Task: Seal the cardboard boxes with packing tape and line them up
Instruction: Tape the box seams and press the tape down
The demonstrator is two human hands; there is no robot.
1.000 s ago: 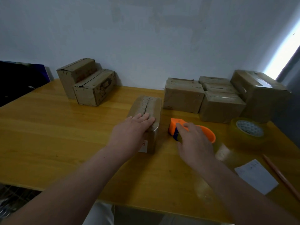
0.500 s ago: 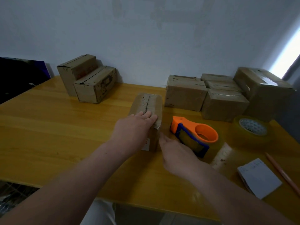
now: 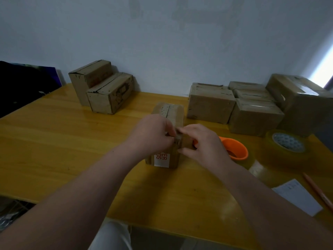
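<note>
**Both hands grip the middle box**

Nearest us, a paper slip [image 3: 297, 197] and a pencil [image 3: 319, 192] lie on the yellow table [image 3: 72, 141]. Our left hand [image 3: 153, 134] and right hand [image 3: 203, 145] curl their fingers round the near top edge of the small cardboard box [image 3: 177, 112] mid-table. Just right sit an orange tape dispenser [image 3: 234, 147] and a tape roll [image 3: 286, 148]; other boxes [image 3: 210, 105] stand by the wall

I see a small brown cardboard box [image 3: 169, 112] standing mid-table, a seam along its top; orange tape dispenser [image 3: 236, 148] just right, clear tape roll [image 3: 286, 148] beyond.
</note>
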